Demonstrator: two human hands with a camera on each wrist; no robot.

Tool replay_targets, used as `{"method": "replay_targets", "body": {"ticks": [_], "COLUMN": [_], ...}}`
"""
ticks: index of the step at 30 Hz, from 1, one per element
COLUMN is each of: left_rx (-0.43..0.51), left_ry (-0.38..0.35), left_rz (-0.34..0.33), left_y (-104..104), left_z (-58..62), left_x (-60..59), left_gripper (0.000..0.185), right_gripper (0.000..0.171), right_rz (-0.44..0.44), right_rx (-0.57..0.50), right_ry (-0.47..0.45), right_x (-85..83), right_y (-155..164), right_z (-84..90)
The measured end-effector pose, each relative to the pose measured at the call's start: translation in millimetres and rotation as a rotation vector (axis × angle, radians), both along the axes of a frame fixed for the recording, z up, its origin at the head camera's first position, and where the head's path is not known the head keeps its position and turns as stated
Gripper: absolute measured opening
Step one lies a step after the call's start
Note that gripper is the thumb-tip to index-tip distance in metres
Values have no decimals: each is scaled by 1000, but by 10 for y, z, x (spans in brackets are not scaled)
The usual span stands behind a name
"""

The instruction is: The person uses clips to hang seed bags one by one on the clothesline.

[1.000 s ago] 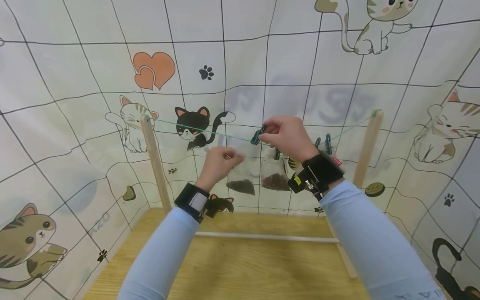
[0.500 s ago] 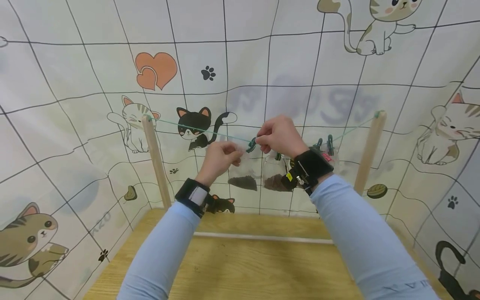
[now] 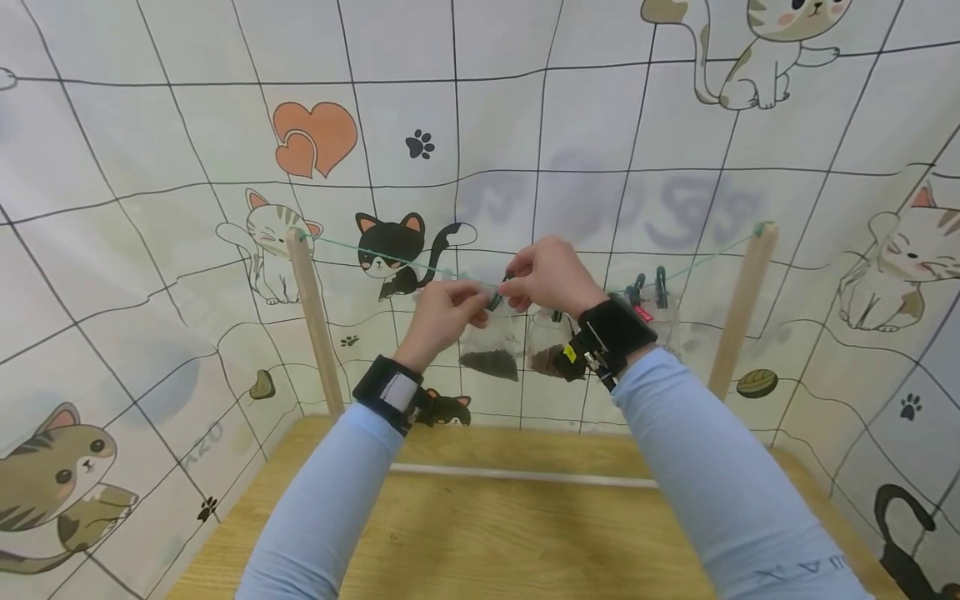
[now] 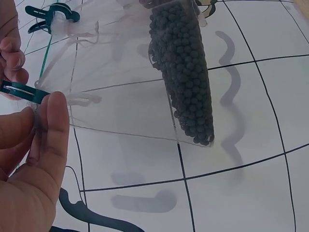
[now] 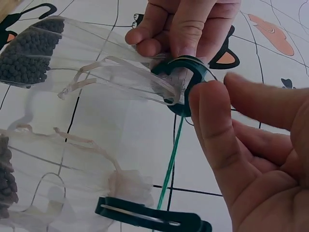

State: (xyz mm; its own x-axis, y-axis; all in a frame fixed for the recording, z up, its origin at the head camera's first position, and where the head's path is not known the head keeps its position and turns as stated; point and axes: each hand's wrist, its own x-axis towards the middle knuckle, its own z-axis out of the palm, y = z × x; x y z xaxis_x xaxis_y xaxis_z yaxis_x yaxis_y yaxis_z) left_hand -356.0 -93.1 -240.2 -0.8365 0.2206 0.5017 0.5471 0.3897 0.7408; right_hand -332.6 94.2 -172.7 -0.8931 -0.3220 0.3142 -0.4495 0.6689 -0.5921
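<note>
My left hand pinches the gathered top of a sheer drawstring bag at the green string. Small dark balls fill the bag's bottom. In my right hand, thumb and fingers pinch a dark green clip. The right wrist view has this clip straddling the string and the bag's top, right by the left fingertips. A second sheer bag with brownish contents hangs just to the right, under another green clip.
The string runs between two wooden posts, left and right. Two more green clips and another sheer bag are near the right post. A white rod crosses low over the wooden table. A cat-print cloth hangs behind.
The right hand has brought the clip left and down to the left fingertips and the bag's top. The left hand has risen slightly, lifting the bag to the string.
</note>
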Motion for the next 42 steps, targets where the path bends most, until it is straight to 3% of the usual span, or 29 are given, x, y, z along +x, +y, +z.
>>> {"method": "replay_targets", "body": {"ticks": [5, 11, 16, 21, 27, 31, 34, 39, 42], "left_rx": [-7, -30, -76, -126, -207, -221, -230, -269, -284], "left_ry": [-11, -39, -24, -4, 75, 193, 309, 491, 562], "left_rz": [-1, -23, -35, -50, 55, 106, 147, 254, 329], "left_y": [-16, -8, -17, -53, -189, -288, -340, -406, -452], "left_z": [-17, -57, -96, -137, -122, -140, -217, -491, -706], "left_x": [-13, -6, 10, 33, 269, 471, 629, 850, 970], "left_gripper": [16, 14, 15, 23, 33, 35, 37, 41, 44], "right_gripper": [45, 50, 52, 46, 36, 29, 26, 32, 39], "right_rz": [29, 66, 108, 89, 37, -32, -60, -92, -154], "right_rx": [10, 48, 115, 99, 74, 59, 34, -9, -7], "right_ry": [-43, -89, -73, 37, 274, 448, 590, 763, 798], "right_x": [-6, 43, 149, 304, 564, 739, 844, 942, 992], "right_y": [0, 20, 98, 308, 732, 1005, 1162, 1352, 1432], "right_z": [-11, 25, 75, 116, 100, -48, -238, -690, -994]}}
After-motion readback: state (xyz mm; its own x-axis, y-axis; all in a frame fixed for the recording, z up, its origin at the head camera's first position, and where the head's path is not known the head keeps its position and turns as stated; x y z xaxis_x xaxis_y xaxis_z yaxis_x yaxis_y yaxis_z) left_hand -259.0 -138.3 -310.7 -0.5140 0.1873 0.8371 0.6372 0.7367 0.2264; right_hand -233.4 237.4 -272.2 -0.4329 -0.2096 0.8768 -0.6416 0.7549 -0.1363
